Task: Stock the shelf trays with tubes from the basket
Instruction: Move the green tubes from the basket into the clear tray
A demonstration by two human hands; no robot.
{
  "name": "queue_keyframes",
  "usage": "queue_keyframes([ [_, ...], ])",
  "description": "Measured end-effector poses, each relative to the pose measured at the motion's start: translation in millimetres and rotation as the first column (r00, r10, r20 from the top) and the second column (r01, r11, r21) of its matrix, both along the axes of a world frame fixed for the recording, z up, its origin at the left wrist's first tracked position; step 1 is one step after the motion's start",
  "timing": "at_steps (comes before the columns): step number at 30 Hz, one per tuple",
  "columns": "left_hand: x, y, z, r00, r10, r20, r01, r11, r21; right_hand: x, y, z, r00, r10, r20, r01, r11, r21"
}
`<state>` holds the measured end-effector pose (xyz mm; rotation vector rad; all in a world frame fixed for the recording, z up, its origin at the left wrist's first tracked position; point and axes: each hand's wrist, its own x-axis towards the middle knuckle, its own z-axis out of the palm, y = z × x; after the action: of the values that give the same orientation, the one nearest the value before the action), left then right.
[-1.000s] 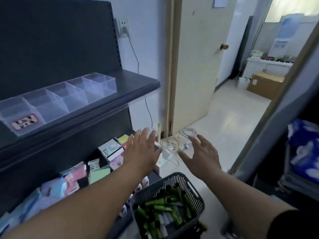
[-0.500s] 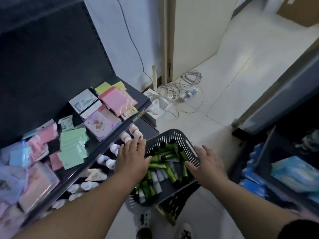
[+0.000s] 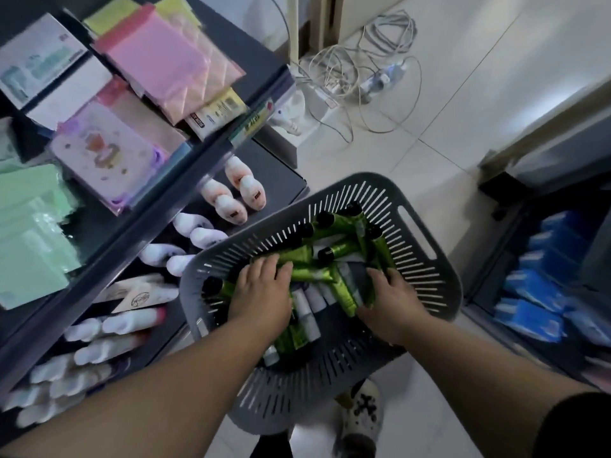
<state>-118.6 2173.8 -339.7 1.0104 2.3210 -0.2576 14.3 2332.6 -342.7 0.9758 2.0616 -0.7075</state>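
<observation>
Head cam: grey slotted basket point(image 3: 410, 259) sits low in front of the person, right beside the dark shelf point(image 3: 148, 223). Green tubes point(image 3: 337, 251) lie piled inside it w/ a few white ones. L hand point(image 3: 261, 292) lies palm-down on the pile, fingers slightly bent, and seems only to rest there. R hand point(image 3: 393, 309) has its fingers bent into the pile's right side, tips hidden, so can't tell if it holds one. Bottles point(image 3: 231, 206) crowd the lower shelf next to the basket. Cables point(image 3: 363, 61) lie on the floor beyond, blue packs point(image 3: 535, 292) at right.
</observation>
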Motion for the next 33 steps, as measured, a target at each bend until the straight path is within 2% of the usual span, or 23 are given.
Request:
queue_keyframes([
  [7, -7, 15, -49, 0.988, -0.14, -0.071, 0.138, 0.99, -0.031, -4, 7, -60, 0.978, -0.11, 0.176, 0.12, 0.992, -0.049],
  [11, -5, 15, -66, 0.977, -0.209, -0.051, 0.205, 0.976, -0.074, -9, 3, -76, 0.956, -0.128, 0.263, 0.147, 0.988, -0.052],
  [16, -4, 25, -74, 0.968, -0.245, -0.058, 0.24, 0.967, -0.086, -21, 0, -82, 0.934, 0.017, 0.357, -0.003, 0.999, -0.041],
  [20, 1, 27, -75, 0.951, -0.299, -0.079, 0.285, 0.946, -0.152, -21, -5, -78, 0.952, 0.033, 0.305, -0.017, 0.998, -0.055],
  [24, 5, 28, -66, 0.939, -0.323, -0.119, 0.309, 0.943, -0.121, -17, -7, -56, 0.989, -0.089, 0.121, 0.099, 0.992, -0.073],
  [30, 4, 24, -14, 0.967, -0.202, -0.153, 0.201, 0.979, -0.025, -14, -10, 4, 0.973, -0.228, -0.034, 0.223, 0.969, -0.104],
  [33, 3, 19, 22, 0.972, -0.14, -0.187, 0.151, 0.987, 0.049, -13, -8, 44, 0.933, -0.33, -0.139, 0.313, 0.941, -0.131],
])
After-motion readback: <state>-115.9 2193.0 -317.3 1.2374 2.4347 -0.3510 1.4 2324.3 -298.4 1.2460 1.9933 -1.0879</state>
